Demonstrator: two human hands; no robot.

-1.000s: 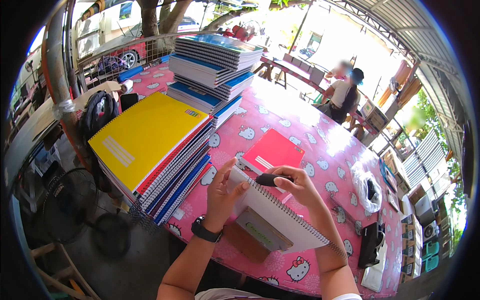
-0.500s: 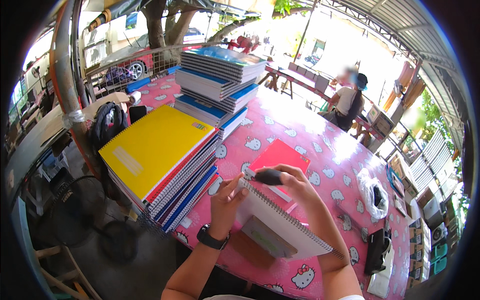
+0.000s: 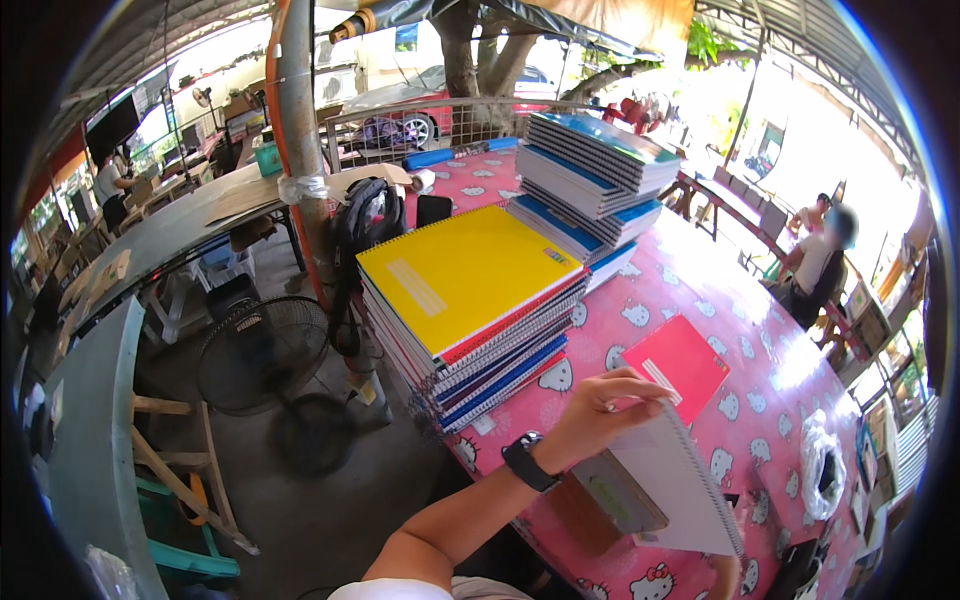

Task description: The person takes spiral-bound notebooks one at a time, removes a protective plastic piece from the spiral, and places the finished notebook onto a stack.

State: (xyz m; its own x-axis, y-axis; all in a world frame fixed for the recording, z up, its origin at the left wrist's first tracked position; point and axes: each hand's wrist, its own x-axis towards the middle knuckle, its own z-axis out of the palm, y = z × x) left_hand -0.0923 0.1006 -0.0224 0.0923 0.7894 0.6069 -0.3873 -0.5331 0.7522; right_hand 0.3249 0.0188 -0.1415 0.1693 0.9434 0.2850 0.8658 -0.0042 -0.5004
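Observation:
My left hand, with a black watch on the wrist, pinches the upper corner of a white-paged spiral notebook. The notebook is tilted up, its wire coil along the right edge. Near the coil's lower end, a part of my right hand shows at the bottom; its fingers are hidden. Beneath the notebook sits a brown block with a greyish-green plate on top. Just beyond my left hand, a red notebook lies flat on the table.
A yellow-topped stack of spiral notebooks stands left of the red one, with a blue-covered stack behind. The pink patterned table also holds a clear plastic bag at right. A black fan stands left; people sit at far right.
The view has swung left. My right hand has gone from the notebook's top down to its lower end, and the dark object it held no longer shows. My left hand keeps the corner.

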